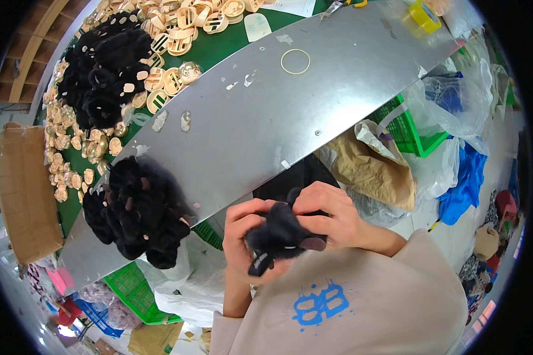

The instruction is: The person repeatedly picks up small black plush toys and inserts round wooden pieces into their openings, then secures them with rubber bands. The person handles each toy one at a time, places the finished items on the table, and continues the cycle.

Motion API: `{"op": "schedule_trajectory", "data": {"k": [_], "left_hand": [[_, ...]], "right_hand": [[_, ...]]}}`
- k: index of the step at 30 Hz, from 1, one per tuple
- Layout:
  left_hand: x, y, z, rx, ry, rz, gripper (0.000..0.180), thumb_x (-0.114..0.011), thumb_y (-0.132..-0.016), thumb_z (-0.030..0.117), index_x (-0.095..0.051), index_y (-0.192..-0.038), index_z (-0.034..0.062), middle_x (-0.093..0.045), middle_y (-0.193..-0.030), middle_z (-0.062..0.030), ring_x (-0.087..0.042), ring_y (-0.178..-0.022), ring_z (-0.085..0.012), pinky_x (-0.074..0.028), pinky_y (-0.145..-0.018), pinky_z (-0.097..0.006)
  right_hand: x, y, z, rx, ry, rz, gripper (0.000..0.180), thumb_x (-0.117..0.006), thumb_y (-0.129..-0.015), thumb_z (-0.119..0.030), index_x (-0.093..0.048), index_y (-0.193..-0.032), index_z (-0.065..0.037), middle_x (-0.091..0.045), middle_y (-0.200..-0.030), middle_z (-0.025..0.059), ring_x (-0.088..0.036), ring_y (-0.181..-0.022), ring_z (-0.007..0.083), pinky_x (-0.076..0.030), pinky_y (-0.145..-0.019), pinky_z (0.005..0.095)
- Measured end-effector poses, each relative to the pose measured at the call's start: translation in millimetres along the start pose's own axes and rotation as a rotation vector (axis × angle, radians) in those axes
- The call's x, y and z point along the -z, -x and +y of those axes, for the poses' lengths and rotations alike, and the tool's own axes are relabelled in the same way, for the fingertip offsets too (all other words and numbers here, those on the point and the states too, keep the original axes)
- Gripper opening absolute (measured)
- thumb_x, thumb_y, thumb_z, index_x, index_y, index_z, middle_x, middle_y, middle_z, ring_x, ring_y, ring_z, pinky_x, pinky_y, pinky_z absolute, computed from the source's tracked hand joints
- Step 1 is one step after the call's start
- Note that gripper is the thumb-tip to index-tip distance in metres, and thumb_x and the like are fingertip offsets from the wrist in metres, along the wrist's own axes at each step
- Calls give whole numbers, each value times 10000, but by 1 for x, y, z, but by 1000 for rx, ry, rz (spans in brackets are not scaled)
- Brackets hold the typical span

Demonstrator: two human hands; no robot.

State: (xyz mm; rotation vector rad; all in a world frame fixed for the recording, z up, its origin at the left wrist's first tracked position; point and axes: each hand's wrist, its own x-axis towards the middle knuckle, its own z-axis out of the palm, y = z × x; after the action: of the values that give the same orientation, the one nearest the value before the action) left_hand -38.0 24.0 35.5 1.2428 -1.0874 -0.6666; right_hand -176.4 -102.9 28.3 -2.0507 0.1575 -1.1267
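Observation:
A small black plush piece (278, 228) with ear-like flaps is held up close to my body, just off the near edge of the metal tabletop (243, 118). My left hand (238, 239) wraps round its left side, and my right hand (331, 214) grips it from the right with bent fingers. Both hands are closed on it; some fingertips are hidden behind the fur. Left of my hands, a heap of similar black plush pieces (133, 207) lies on the tabletop, a few showing pinkish patches.
Beyond the metal strip, cream plastic shells (177, 35) and another black plush heap (103, 77) cover a green surface. A rubber band (295, 61) and yellow tape roll (424, 16) lie on the metal. Green crates (139, 293), a paper bag (373, 168) and a cardboard box (26, 192) stand around.

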Motion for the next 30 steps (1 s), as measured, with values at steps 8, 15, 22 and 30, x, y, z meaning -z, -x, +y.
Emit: {"op": "schedule_trajectory", "data": {"k": [8,15,22,30], "left_hand": [[-2,7,1,-127,-87,118,469,-816,-742,61,-495,-1081,14,-471,-1104,-183,-669,-919,-368,-590,-793,-431],[-2,9,8,-195,-101,16,444,-835,-696,-7,-522,-1012,-6,-457,-1098,-179,-679,-882,-377,-594,-770,-396],[-7,10,14,-164,-92,35,453,-851,-684,11,-511,-983,16,-481,-1059,-171,-686,-887,-373,-605,-735,-374],[-7,6,12,-181,-68,114,427,-836,-727,58,-485,-965,6,-447,-1039,-151,-684,-848,-398,-605,-728,-411]], "right_hand": [[4,-1,-7,-252,-459,-63,345,-559,-744,36,-638,-1078,-1,-614,-885,124,-603,-761,265,-483,-624,326],[23,-24,0,-238,-377,-260,348,-714,-749,10,-680,-1092,-36,-593,-940,111,-592,-748,214,-489,-631,291],[18,-22,3,-24,-295,-124,200,-735,-739,-12,-710,-936,-29,-590,-859,99,-582,-666,212,-463,-559,295],[21,-20,5,-150,-512,-292,151,-708,-779,-17,-677,-927,-18,-574,-994,125,-559,-718,226,-467,-612,299]]}}
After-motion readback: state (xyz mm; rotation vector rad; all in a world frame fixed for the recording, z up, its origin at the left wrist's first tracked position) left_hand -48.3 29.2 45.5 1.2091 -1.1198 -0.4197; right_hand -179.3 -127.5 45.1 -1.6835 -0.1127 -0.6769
